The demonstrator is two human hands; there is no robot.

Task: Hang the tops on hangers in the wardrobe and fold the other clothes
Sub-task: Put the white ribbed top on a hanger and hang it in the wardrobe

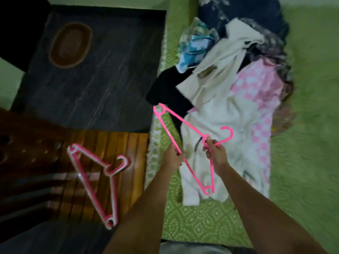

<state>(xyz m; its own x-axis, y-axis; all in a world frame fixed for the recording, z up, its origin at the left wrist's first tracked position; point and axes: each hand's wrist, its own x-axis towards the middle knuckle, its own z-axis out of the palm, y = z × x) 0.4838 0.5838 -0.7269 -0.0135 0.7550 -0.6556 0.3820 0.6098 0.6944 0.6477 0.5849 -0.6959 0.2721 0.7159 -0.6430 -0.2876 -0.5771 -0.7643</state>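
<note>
I hold a pink plastic hanger (170,123) over the bed. My left hand (173,157) grips its long bottom bar. My right hand (215,153) pinches the neck just below the hook. Under the hanger lies a white knitted top (225,125), spread flat on the green bedcover (302,162). A pile of other clothes reaches up the bed: a cream garment (218,70), a black one (168,88), a pink-and-white checked cloth (256,88), a blue patterned piece (196,46) and dark fabric (244,13).
A stack of pink and white hangers (95,182) lies on a slatted wooden surface (117,143) to the left of the bed. Beyond it is dark floor (102,74) with a brown oval mat (70,44).
</note>
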